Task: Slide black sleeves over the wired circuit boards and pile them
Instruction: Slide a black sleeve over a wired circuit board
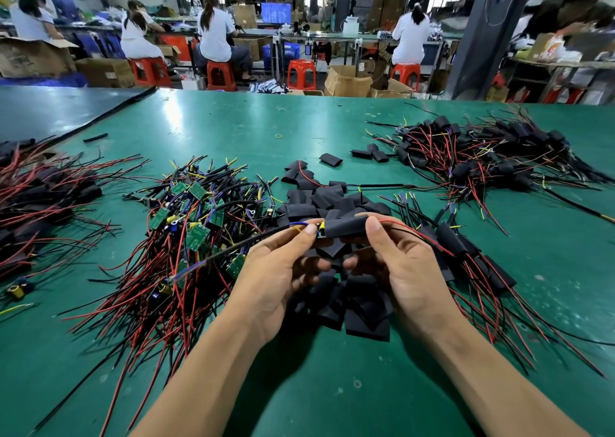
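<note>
My left hand (pixel 278 272) pinches the exposed end of a wired circuit board (pixel 320 231), of which only a small green and yellow tip shows. My right hand (pixel 401 267) pinches a black sleeve (pixel 346 226) that covers most of that board. Red and black wires run out to the right past my right thumb, and a black and blue wire trails left. Below my hands lies a heap of loose black sleeves (pixel 352 303). Bare green boards with wires (pixel 196 223) are heaped to the left.
Sleeved boards with wires are piled at the right (pixel 472 263), far right (pixel 482 157) and far left (pixel 43 200) on the green table (pixel 299 386). A dark mat (pixel 60 110) covers the back left corner. Several people sit on red stools beyond the table.
</note>
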Action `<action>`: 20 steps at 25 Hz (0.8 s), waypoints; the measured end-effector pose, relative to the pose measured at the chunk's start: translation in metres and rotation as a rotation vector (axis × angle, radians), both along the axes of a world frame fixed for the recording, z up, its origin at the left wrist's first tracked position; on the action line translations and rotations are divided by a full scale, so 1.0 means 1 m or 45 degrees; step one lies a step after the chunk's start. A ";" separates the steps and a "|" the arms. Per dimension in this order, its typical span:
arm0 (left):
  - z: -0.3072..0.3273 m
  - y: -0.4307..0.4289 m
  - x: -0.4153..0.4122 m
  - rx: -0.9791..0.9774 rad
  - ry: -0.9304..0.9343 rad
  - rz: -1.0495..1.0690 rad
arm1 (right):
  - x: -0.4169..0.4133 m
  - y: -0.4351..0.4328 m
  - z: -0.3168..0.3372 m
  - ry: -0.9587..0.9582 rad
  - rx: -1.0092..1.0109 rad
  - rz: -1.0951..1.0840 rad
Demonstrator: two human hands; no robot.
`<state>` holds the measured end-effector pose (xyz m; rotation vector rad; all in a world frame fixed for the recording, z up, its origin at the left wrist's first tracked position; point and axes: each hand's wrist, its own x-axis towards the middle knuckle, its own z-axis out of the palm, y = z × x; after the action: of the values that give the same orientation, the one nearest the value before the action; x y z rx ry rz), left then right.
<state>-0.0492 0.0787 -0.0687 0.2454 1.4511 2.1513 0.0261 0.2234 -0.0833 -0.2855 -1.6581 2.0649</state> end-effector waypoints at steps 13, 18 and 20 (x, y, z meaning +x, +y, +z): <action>-0.003 0.005 0.001 0.004 0.067 0.036 | 0.001 0.000 0.003 0.076 -0.018 0.001; -0.002 0.006 0.007 -0.044 0.140 0.029 | 0.000 -0.002 -0.001 0.086 0.070 -0.043; -0.002 0.007 0.009 -0.056 0.151 0.021 | 0.000 -0.002 -0.002 0.102 0.101 -0.067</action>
<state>-0.0403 0.0860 -0.0711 0.3517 1.5699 2.1471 0.0257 0.2214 -0.0853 -0.2153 -1.6618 1.9418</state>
